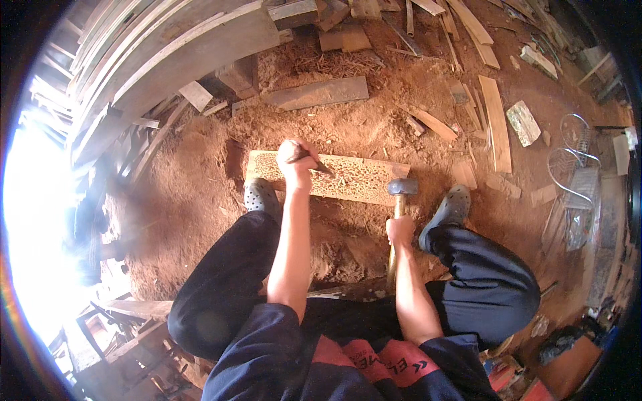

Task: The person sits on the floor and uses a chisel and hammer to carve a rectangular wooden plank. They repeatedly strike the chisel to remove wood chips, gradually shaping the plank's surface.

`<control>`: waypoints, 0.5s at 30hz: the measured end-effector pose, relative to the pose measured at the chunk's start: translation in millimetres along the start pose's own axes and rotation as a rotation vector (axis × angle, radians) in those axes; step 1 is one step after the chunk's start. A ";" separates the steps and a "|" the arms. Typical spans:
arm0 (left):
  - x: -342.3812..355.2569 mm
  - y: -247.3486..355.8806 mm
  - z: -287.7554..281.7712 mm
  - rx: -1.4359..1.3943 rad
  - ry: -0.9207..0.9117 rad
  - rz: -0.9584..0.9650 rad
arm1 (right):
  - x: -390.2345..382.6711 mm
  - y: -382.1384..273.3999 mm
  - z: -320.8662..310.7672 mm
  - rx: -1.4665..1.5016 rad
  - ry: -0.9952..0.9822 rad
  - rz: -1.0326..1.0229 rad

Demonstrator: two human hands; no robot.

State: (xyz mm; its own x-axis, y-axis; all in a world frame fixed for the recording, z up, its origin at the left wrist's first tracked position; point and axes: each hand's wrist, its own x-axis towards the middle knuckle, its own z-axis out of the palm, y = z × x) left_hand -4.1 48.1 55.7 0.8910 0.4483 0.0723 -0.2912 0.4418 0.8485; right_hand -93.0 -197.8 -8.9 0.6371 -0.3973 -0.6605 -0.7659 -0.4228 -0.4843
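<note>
A pale wooden board, covered in small dark marks or pits, lies across the dirt between my two grey perforated clogs. My left hand is closed on a dark pointed tool, likely metal, held over the board's left-middle part with its tip angled to the right. My right hand grips the light wooden handle of a hammer, whose heavy dark head is near the board's right end. Whether the tool's tip touches the board I cannot tell.
Stacked planks fill the back left, beside a bright opening. Scrap boards and offcuts lie on the reddish dirt floor at the back and right. A curved metal wire object stands far right; mixed items lie at lower right.
</note>
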 end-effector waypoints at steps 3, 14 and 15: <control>13.3 36.0 4.6 0.520 -0.073 -0.019 | 3.5 5.2 7.1 -0.018 0.057 -0.026; -59.7 -94.0 2.5 1.555 -0.879 0.062 | 6.9 12.1 19.5 0.002 -0.018 -0.059; -64.5 -101.0 4.5 1.646 -0.934 0.112 | 13.9 15.3 17.8 -0.025 0.027 -0.094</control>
State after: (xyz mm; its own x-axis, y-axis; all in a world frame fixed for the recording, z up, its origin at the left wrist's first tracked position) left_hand -30.5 -29.0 -32.4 0.9358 -0.3374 -0.1025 -0.2797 -0.8872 0.3670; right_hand -97.4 -195.3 -35.7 0.7085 -0.3767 -0.5967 -0.7003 -0.4796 -0.5287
